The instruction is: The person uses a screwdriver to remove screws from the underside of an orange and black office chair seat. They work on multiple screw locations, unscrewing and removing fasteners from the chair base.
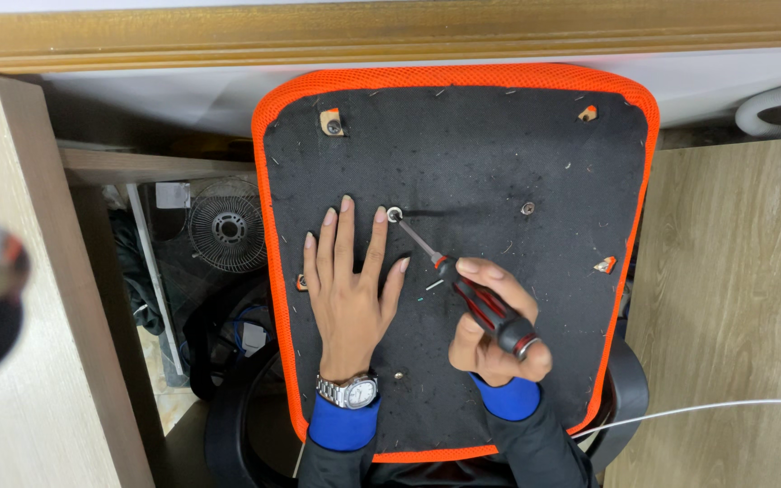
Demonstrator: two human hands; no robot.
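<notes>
An upturned chair seat with an orange mesh rim and a black fabric underside [499,154] fills the middle of the view, resting across a black chair. Pale wooden panels [734,298] stand on either side, and a small round fan [227,228] shows in the dark gap to the left.

The left hand [350,289] lies flat on the black fabric, fingers spread, holding nothing, with a silver wristwatch [352,391] at the wrist. The right hand [492,330] is closed round the black and red handle of a screwdriver [463,287], whose slim shaft slants up and left so that its tip sits in a round metal screw fitting [395,215] just beside the left fingertips.

The step looks to be turning this screw. It likely calls for steady downward pressure, keeping the tip seated while the flat hand braces the seat.
</notes>
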